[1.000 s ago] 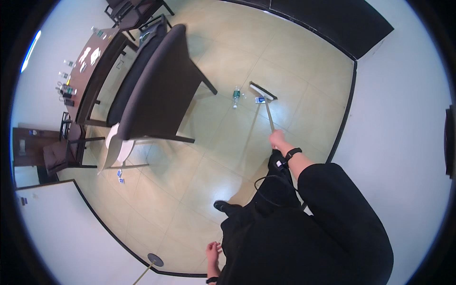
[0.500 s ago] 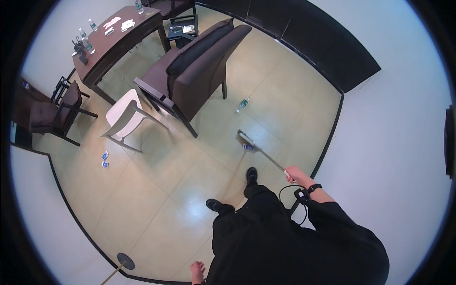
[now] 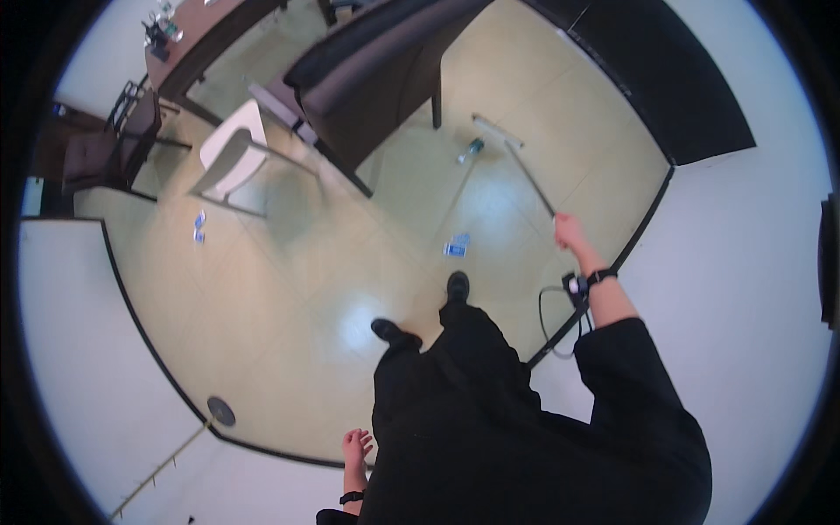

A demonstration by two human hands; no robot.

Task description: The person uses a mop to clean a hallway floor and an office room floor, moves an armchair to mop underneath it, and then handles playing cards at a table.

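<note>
My right hand (image 3: 569, 231) is wrapped round the thin handle of a broom (image 3: 532, 179) and stretches it out ahead of me. Its wide, pale head (image 3: 497, 129) lies on the floor just beyond a plastic bottle (image 3: 471, 151) with a green label, which rests on its side. Closer to my feet are two flat blue-and-white packets or cards (image 3: 456, 248). Low beside my left leg hangs my left hand (image 3: 357, 444), holding nothing, its fingers loosely bent and apart.
A large brown armchair (image 3: 367, 83) stands ahead, with a white chair (image 3: 236, 153) to its left. Beyond are a wooden table (image 3: 206, 35) and a dark chair (image 3: 109, 153). More blue packets (image 3: 199, 229) lie left. A round stand base (image 3: 221, 410) sits by the left wall.
My right hand has pushed the broom forward, from the blue packets to past the bottle. The packets now lie uncovered. My view has tilted, and my left arm shows more.
</note>
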